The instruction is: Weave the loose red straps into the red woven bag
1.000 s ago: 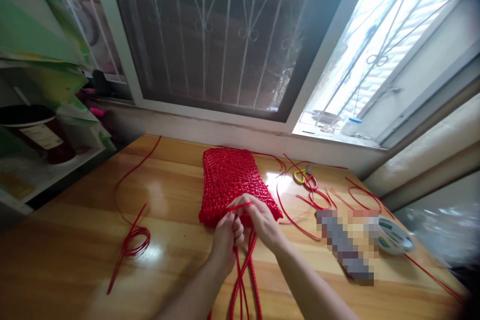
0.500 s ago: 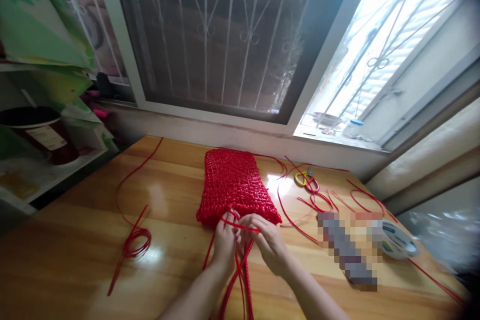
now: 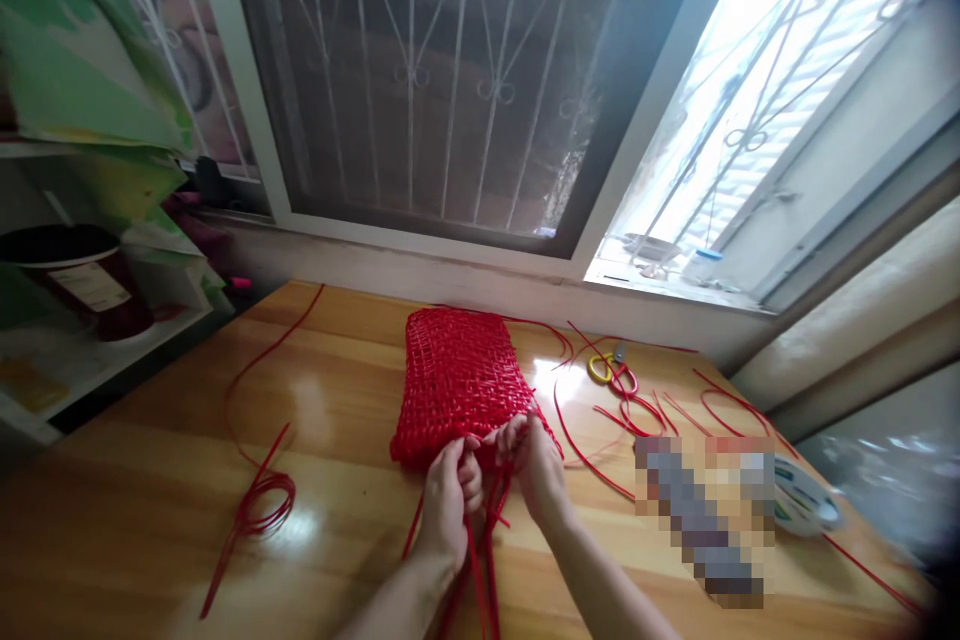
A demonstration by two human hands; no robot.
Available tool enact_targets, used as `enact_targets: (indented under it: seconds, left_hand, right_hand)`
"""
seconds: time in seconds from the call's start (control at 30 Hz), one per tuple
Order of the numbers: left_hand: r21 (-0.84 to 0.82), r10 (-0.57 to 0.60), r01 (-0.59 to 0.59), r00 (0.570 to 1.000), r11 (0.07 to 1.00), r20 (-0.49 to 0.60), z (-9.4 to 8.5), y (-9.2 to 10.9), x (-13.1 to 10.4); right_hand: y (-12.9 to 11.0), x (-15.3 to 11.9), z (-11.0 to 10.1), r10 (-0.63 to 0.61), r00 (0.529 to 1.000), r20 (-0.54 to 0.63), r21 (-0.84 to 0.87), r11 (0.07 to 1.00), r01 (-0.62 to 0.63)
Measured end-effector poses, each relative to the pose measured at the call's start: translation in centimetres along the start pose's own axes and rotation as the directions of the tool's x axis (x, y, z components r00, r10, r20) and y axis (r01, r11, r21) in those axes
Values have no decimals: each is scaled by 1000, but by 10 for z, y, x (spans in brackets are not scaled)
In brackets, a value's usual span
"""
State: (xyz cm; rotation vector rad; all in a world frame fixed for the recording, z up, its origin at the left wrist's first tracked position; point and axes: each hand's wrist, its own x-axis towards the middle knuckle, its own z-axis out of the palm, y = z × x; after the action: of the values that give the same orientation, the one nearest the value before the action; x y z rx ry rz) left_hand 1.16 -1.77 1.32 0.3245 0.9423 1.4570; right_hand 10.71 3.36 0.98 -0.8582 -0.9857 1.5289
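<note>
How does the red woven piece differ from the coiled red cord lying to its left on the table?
The woven piece is a dense flat mat; the coiled cord is a few loose loops. Both hands, left hand and right hand, grip the woven piece's near edge; the coiled cord lies untouched. Both are glossy red.

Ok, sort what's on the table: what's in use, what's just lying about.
In use: woven bag, cords at its near edge, left hand, right hand.

Lying about: coiled cord, scissors, loose cords, tape roll, jar.

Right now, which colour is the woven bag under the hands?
Red, seen in the head view: woven bag.
</note>
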Motion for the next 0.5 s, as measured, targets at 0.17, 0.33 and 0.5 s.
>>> enact_targets:
  seconds: [0.17, 0.33, 0.5]
  left_hand:
    - [-41, -76, 72, 993, 997, -95, 9, 2, -6]
    - [-84, -101, 92, 990, 992, -103, 8, -1, -3]
    - [18, -24, 26, 996, 1000, -86, 6, -7, 0]
  right_hand:
    - [4, -5, 1, 7, 1000, -15, -53, 999, -8]
    - [-3, -2, 10, 60, 998, -26, -67, 996, -62]
    - [-20, 13, 7, 261, 964, 48, 178, 948, -265]
